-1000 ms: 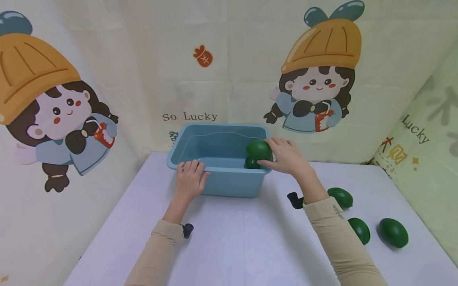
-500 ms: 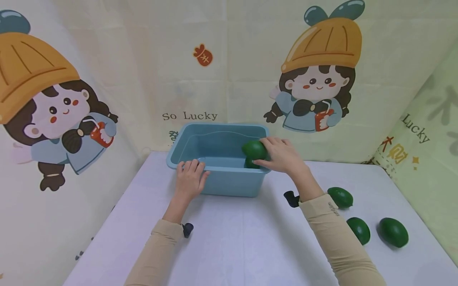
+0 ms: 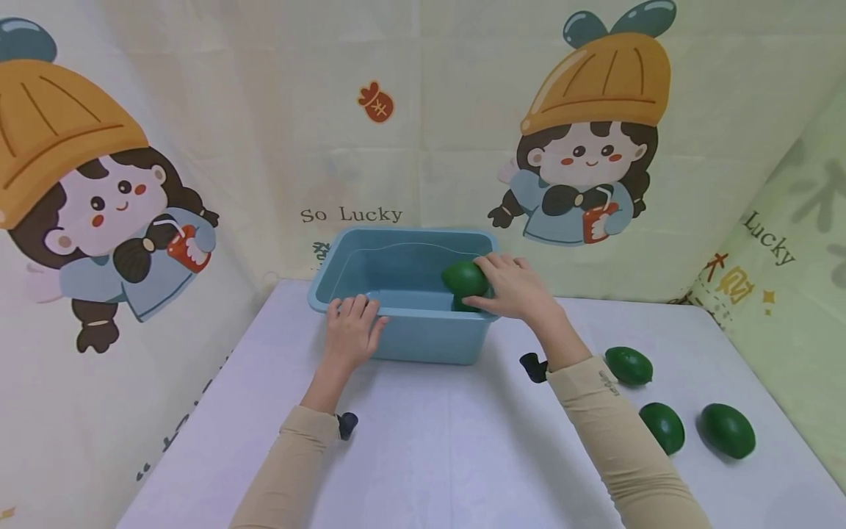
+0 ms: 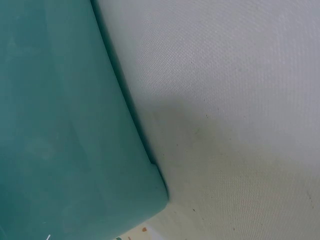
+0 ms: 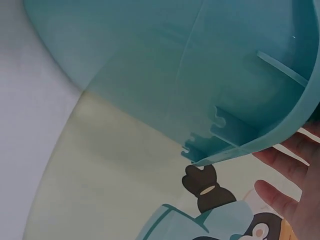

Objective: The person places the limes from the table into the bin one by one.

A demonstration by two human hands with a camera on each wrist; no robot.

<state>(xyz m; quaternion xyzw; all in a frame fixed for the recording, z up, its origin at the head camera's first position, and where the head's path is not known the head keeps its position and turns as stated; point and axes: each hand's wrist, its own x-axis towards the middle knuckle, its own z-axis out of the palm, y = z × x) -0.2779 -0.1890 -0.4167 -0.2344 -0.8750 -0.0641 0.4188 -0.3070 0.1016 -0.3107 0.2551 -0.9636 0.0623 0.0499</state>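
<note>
Over the bin (image 3: 370,261), your right hand (image 3: 515,288) grips an avocado (image 3: 465,278); your left hand (image 3: 350,332), fingers relaxed, rests on the rim.

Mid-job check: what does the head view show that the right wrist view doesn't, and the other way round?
Only the head view shows the right hand gripping a green fruit over the bin, another fruit inside, three on the table, and the left hand on the near rim. Only the right wrist view shows the ribs beneath the rim. Both show the blue bin.
</note>
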